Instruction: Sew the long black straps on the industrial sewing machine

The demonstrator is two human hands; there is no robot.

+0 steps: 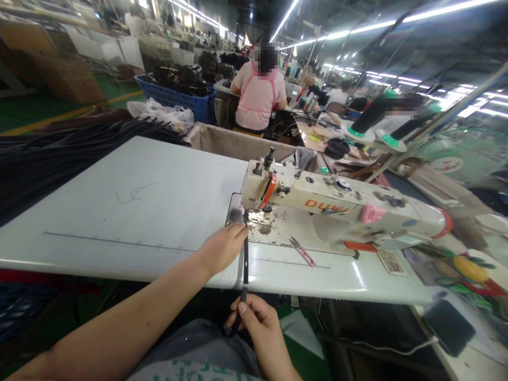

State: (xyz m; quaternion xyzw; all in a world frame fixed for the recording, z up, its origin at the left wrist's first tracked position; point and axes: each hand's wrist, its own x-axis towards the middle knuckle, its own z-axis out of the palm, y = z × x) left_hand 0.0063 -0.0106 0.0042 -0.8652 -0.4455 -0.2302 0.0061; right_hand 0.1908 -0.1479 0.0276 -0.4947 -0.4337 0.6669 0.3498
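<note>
A narrow black strap point(246, 259) runs from under the needle area of a white sewing machine point(293, 185) toward me, over the table's front edge. My left hand point(225, 246) lies on the table beside the strap, close to the presser foot; its fingertips touch the strap and are partly hidden, so I cannot tell whether they grip it. Below the table edge, my right hand point(256, 320) pinches the strap between thumb and fingers. Pink-handled thread snips point(302, 251) rest on the table to the right of the needle.
Loose dark thread point(135, 194) lies on the white tabletop point(178, 174). Long black strips point(79, 153) are heaped at the left. Behind stand a blue basket point(174, 95) and a seated person point(260, 95). A phone point(448, 327) lies at the lower right, near a fan point(456, 161).
</note>
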